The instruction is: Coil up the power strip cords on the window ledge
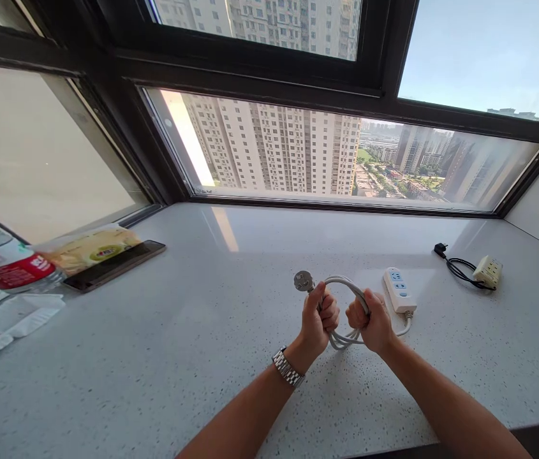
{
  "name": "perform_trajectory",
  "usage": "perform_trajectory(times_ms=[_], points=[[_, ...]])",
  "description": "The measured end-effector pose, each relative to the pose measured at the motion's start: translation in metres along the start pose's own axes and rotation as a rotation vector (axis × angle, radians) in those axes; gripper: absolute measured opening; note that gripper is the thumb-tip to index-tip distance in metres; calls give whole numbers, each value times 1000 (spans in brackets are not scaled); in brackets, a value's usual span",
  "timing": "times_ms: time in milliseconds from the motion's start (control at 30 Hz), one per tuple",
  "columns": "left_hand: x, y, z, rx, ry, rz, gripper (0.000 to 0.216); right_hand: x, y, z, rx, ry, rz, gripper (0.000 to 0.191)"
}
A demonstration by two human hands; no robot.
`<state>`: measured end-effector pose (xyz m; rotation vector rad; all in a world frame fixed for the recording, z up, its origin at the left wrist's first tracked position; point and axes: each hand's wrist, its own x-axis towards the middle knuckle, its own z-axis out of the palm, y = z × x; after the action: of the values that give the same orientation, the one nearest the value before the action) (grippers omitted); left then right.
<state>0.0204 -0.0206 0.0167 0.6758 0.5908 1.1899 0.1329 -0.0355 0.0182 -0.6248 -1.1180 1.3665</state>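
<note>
A wide speckled grey window ledge [202,357] runs under the dark-framed windows and carries everything here, so the cord can be gathered over a flat surface with room on all sides. On its left edge lie a water bottle [6,264] on its side, a snack packet [90,248] and a dark phone [116,263], all well apart from the hands. Far right sits a small beige multi-socket adapter [488,271] with its own black cord [460,271], also well apart. Near the middle, a white power strip [398,290] lies flat on the ledge just beside the right hand, its body left resting, it seems, so only the cable needs lifting. Its white cord [346,287] is looped into a coil held just above the surface between the two hands. The left hand [317,322], with a metal watch [288,368] on the wrist, is curled into a fist around the coil near the plug end, so the grey plug [303,281] sticks up above the knuckles. The right hand [369,322] is likewise closed around the opposite side of the loops, keeping them bunched together.
</note>
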Motion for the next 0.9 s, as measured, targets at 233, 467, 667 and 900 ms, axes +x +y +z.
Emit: perform_trajectory(times_ms=[233,467,667,900], points=[[0,6,-2,80,25,24,64,8,6,-10,-87,146,-40,60],[19,2,-20,263,224,40,49,10,23,-29,-715,387,-179,51],[36,3,-49,853,350,239,42,-6,24,-20,-1381,-31,-460,60],[36,10,-61,1531,450,324,50,-3,28,-24,-1419,-593,-443,24]])
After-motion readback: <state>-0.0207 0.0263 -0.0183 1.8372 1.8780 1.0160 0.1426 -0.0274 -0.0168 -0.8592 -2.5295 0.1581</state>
